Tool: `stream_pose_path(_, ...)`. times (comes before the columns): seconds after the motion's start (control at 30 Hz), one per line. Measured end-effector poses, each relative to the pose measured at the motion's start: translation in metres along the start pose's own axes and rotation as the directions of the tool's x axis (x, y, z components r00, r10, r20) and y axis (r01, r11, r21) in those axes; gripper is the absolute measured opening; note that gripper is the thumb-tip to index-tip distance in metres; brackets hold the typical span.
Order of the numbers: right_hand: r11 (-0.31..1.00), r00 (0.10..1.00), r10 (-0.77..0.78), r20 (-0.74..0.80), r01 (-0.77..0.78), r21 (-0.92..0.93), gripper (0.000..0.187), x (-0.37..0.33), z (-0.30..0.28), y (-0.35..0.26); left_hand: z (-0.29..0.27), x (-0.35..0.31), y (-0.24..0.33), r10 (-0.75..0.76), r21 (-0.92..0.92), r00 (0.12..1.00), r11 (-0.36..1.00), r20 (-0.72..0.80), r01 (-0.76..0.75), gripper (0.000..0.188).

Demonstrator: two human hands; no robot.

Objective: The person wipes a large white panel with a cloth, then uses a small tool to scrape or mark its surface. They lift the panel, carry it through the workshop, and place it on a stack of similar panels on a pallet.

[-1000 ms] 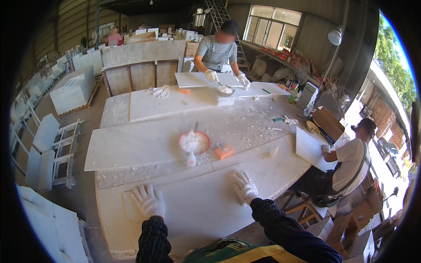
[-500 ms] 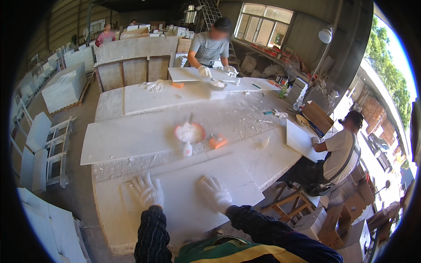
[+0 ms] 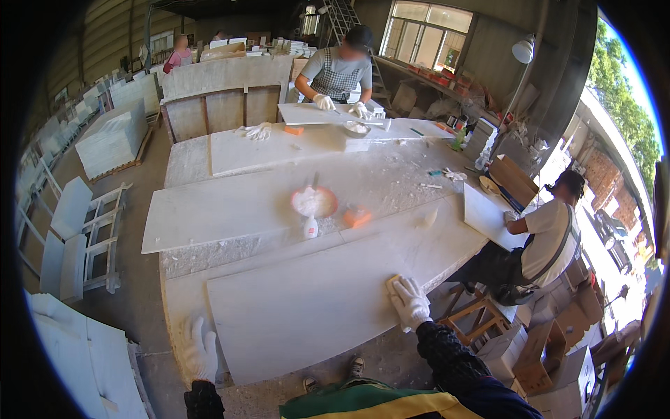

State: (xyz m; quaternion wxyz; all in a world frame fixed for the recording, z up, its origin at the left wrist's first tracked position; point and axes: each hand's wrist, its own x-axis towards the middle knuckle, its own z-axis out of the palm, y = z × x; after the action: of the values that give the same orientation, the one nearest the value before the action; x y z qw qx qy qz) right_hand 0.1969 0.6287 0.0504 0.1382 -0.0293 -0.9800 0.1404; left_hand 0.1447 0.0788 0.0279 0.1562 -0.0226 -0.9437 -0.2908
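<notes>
A pale stone slab lies flat on the bench in front of me. Beside its left end is my gloved left hand, open with fingers spread and nothing in it. My gloved right hand is at the slab's right end, its fingers closed over a small tan sanding block; most of the block is under the glove. Beyond the slab stand a red bowl of white powder with a tool handle sticking out, a white bottle and an orange block.
Another long slab lies past mine. Across the bench a co-worker works over a board by a metal bowl. A second person sits at the right with a white panel. Cardboard boxes crowd the lower right.
My left hand has moved off the slab's surface to its left end. My right hand has slid right to the other end, where the tan block now shows. The view has shifted slightly.
</notes>
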Motion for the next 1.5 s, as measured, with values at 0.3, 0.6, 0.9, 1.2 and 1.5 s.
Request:
stream_pose_path(0.3, 0.972, 0.959, -0.231, 0.167, 0.234, -0.002, 0.054, -0.014, 0.052, -0.106, -0.008, -0.018, -0.014, -0.111, 0.009, 0.978, 0.993, -0.176, 0.114, 0.037)
stream_pose_path(0.6, 0.348, 0.313, -0.937, 0.153, 0.834, 0.428, 0.051, -0.009, 0.099, -0.303, -0.012, -0.019, -0.01, -0.088, 0.012, 0.96, 0.995, -0.264, 0.094, 0.036)
stream_pose_path(0.9, 0.687, 0.728, -0.683, 0.05, 0.618, 0.383, 0.056, 0.023, 0.08, -0.132, -0.007, -0.022, -0.014, -0.075, 0.109, 0.962, 0.988, -0.262, 0.107, 0.037)
stream_pose_path(1.2, 0.99, 0.989, 0.108, -0.097, -0.115, -0.076, 0.044, 0.043, 0.048, -0.065, -0.009, -0.013, -0.011, -0.11, 0.174, 0.972, 0.974, -0.208, 0.148, 0.039)
stream_pose_path(1.5, 0.532, 0.611, -0.787, -0.088, 0.743, 0.406, 0.034, 0.037, 0.12, -0.308, -0.006, -0.018, -0.019, -0.095, 0.162, 0.964, 0.977, -0.249, 0.138, 0.036)
